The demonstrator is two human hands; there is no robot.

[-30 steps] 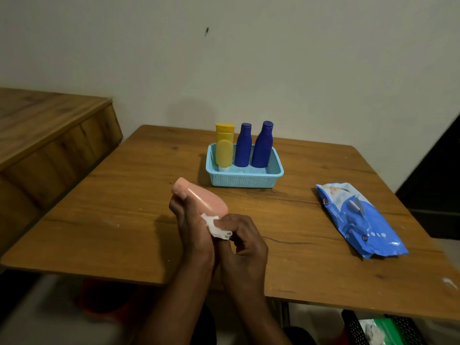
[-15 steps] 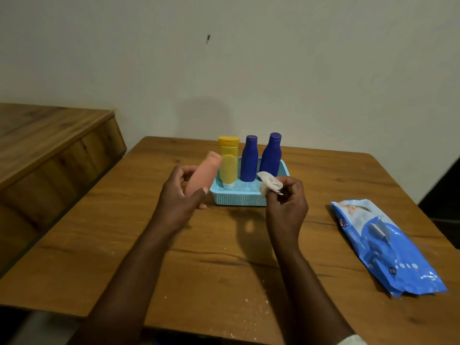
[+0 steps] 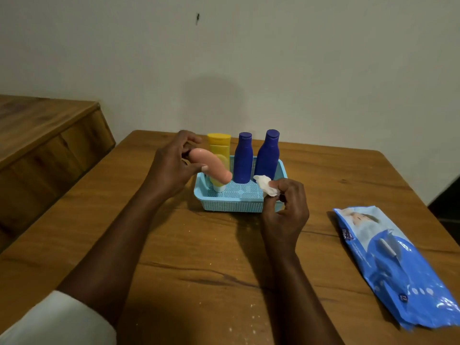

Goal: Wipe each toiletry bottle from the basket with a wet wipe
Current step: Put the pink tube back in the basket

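- The left hand point(image 3: 174, 165) holds the pink bottle point(image 3: 211, 168) with curled fingers and thumb.
- The pink bottle is tilted. One end is in the hand, and the other end points down and to the right, over the left part of the basket point(image 3: 231, 202).
- It looks like the bottle is about to go into the basket. The free spot is the front of the basket, just below the low end.
- The yellow bottle point(image 3: 219, 148) stands right behind the pink one, so the pink one could bump it.
- Two blue bottles point(image 3: 256, 158) stand upright at the back of the basket.
- The right hand point(image 3: 286, 210) pinches a balled-up white wipe point(image 3: 265, 185) at the basket's right front corner.
- The left hand is the one nearer to the free spot.
- The basket sits near the far edge of the table point(image 3: 224, 257), in the middle.
- The blue wipe pack point(image 3: 393, 262) lies by the table's right edge, well apart from the basket.
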